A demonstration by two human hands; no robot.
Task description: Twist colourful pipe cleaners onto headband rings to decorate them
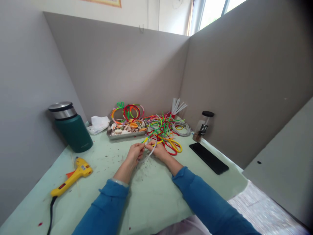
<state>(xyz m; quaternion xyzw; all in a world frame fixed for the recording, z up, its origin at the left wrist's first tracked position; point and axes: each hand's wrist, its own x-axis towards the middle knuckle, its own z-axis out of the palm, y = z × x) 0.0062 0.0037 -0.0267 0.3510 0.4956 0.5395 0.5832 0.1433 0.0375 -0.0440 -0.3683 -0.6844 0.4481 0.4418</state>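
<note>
Both my hands meet over the middle of the table, fingertips close together. My left hand (136,152) is closed on a pale, thin flexible tube (152,151) that curves between the hands. My right hand (156,149) pinches at the same piece, with green and yellow bits showing at the fingertips. Just beyond lies a tangled heap of coloured strips (162,125) in red, green and pink. Red and yellow loops (175,146) rest beside my right hand. Behind my left hand stands a metal tray (127,135) of shells, with coloured rings (131,112) at its back.
A yellow glue gun (73,176) with a black cord lies at the left, below a green bottle (74,132). White tissue (99,122) sits by the tray. At the right are a black phone (208,158) and a clear jar (202,126). Grey partitions (117,62) surround the table.
</note>
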